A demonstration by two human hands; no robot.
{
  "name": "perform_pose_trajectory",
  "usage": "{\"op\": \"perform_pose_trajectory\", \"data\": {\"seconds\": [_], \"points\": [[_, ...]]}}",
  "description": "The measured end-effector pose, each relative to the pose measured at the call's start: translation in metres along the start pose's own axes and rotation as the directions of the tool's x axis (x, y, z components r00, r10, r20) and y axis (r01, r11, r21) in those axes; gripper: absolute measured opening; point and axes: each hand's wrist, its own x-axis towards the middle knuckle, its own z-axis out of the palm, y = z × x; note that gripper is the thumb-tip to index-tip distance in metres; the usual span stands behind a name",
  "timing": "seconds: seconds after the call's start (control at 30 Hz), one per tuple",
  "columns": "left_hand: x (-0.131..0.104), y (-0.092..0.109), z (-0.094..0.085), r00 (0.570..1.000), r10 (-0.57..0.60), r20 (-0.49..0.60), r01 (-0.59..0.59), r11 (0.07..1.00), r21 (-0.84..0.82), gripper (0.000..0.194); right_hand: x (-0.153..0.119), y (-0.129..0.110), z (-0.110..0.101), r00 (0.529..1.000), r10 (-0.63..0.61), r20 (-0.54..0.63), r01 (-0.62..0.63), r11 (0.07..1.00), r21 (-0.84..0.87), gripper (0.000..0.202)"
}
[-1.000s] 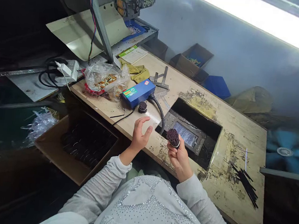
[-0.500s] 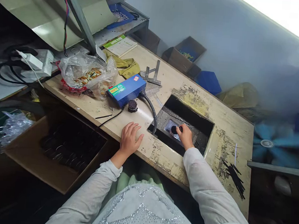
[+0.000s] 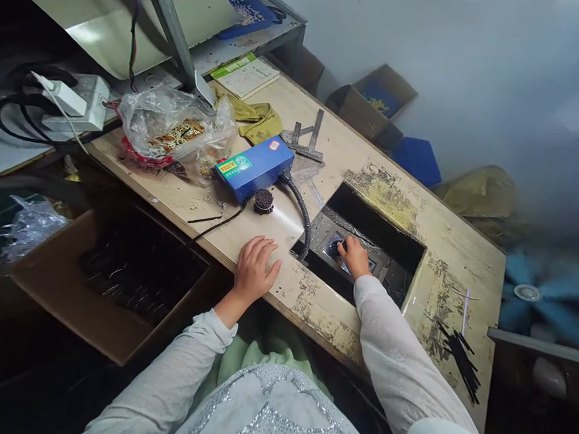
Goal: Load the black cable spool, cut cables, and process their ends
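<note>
My right hand is closed on a small black round piece, over a metal plate down in the rectangular recess of the table. My fingers partly cover the piece. Flat on the table's front edge rests my left hand, fingers spread and holding nothing. A round cluster of dark pieces stands beyond my left hand, beside a blue box. From that box a corrugated hose runs into the recess.
A plastic bag, a yellow-green cloth, a notepad and metal squares lie farther back. Black strips are at the right. An open carton stands below left; a fan is beyond the right edge.
The view has shifted slightly, so the table items appear farther right. My right hand has moved a little across the plate with the black piece. My left hand stays on the table edge.
</note>
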Motion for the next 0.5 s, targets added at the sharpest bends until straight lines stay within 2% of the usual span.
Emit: {"op": "perform_pose_trajectory", "data": {"seconds": [0.5], "points": [[-0.0004,-0.0013,0.0002,1.0,0.011,-0.01,-0.011,1.0,-0.001,0.029,0.011,0.0022,0.0078,1.0,-0.03,-0.002,0.03,0.999,-0.038,0.03]]}}
